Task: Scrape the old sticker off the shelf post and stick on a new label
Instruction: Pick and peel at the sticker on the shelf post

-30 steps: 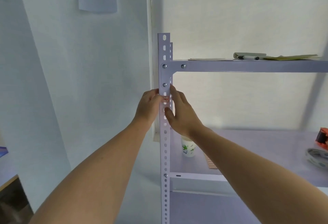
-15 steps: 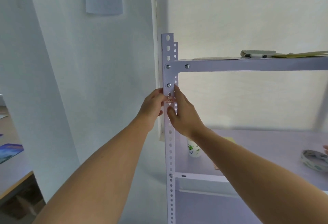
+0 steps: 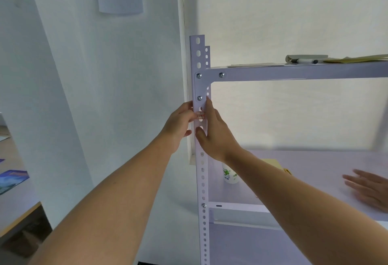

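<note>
Whereas no third hand showed earlier, one (image 3: 369, 191) now rests on the shelf. Left hand (image 3: 178, 126) and right hand (image 3: 216, 134) flank the post (image 3: 202, 180), fingers pressing one small label (image 3: 200, 115).

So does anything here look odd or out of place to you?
One thing: a third hand, not the wearer's, lies flat on the lower shelf at the right edge. Otherwise all looks orderly. The left hand and right hand press a small reddish label onto the shelf post, seemingly straight.
</note>
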